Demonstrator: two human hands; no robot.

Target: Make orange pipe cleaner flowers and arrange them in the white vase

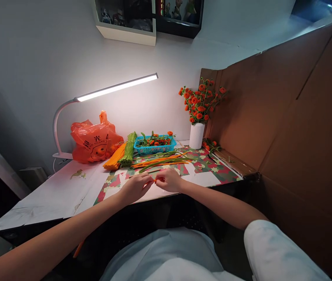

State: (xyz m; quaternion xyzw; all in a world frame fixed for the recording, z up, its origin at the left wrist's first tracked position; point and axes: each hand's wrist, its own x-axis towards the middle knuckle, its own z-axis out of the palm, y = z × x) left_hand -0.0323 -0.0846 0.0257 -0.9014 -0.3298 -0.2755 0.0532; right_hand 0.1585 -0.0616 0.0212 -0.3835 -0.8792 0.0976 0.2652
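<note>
My left hand [134, 189] and my right hand [169, 180] meet above the table's front edge, fingertips pinched together. Between them shows a small piece of orange pipe cleaner [155, 181], mostly hidden by the fingers. Just beyond the hands, a thin stick [154, 171] lies on the table. Loose orange and green pipe cleaners [166, 160] are spread behind it. A thick orange bundle of pipe cleaners [114, 157] and a green bundle [128, 151] lie side by side to the left.
A blue basket [155, 149] holds orange flowers with green stems. Behind stand a white ribbed vase [196, 136] of similar flowers and an orange plastic bag [95, 140]. A lit desk lamp [117, 89] reaches over the table. A cardboard wall [271, 105] borders the right side.
</note>
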